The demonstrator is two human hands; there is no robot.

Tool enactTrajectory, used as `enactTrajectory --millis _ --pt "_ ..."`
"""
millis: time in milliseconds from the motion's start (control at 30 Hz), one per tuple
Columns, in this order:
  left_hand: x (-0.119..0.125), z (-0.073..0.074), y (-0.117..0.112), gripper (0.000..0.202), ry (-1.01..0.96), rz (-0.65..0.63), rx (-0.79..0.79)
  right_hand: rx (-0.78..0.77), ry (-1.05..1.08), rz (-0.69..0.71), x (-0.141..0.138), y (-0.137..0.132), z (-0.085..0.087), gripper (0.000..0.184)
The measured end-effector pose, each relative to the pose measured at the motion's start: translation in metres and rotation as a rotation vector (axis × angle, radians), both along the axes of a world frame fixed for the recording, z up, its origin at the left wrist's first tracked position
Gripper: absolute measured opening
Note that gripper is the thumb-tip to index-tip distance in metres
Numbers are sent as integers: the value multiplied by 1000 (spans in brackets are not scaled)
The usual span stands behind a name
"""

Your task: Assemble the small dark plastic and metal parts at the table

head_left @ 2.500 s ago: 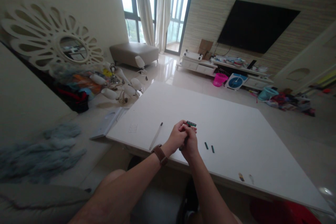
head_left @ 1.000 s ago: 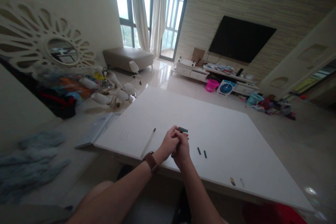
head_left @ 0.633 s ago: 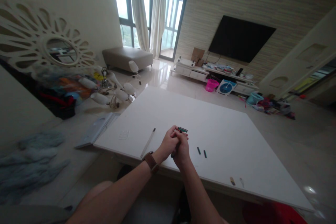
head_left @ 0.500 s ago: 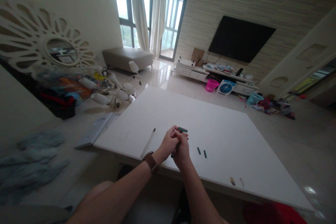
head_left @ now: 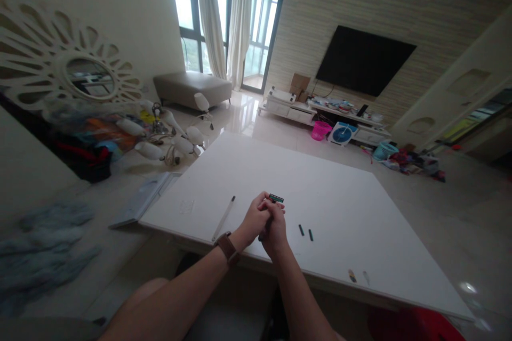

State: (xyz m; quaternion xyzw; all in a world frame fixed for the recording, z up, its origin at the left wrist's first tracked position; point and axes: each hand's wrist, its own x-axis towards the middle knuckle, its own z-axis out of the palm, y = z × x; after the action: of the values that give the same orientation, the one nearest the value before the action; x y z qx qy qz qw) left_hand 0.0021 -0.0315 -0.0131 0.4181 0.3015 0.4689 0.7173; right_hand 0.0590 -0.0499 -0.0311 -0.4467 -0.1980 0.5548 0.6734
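A razor (head_left: pixel 276 198) with a dark, green-edged head points away from me above the white table (head_left: pixel 328 186). My left hand (head_left: pixel 255 217), with a brown-strapped watch at the wrist, is closed at the razor's neck. Wrapped round the handle, my right hand (head_left: pixel 275 232) presses against the left one. Most of the handle is hidden by fingers; its dark end shows below them. To the right of my hands lie two small dark strips (head_left: pixel 306 232) that look like spare razor heads. A pale stick with a dark tip (head_left: pixel 224 217) rests on the table at the left.
Clear plastic pieces (head_left: pixel 186 206) lie near the table's left edge. A small yellow-and-dark item (head_left: pixel 352 276) and a small clear piece (head_left: pixel 366 277) sit near the front right edge. Beyond the table are a chandelier (head_left: pixel 176 141), a bench (head_left: pixel 192 88) and a pink bucket (head_left: pixel 320 130).
The view has shifted very slightly. Both hands stay closed round the razor, with almost no visible difference in their grip.
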Motion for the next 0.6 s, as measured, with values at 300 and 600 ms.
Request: enactTrajectory --millis 300,600 --pt "-1 5 -2 27 5 2 -17 1 8 9 0 0 0 24" --pt "0 5 -2 30 -8 4 -35 -19 21 5 -1 0 2 24"
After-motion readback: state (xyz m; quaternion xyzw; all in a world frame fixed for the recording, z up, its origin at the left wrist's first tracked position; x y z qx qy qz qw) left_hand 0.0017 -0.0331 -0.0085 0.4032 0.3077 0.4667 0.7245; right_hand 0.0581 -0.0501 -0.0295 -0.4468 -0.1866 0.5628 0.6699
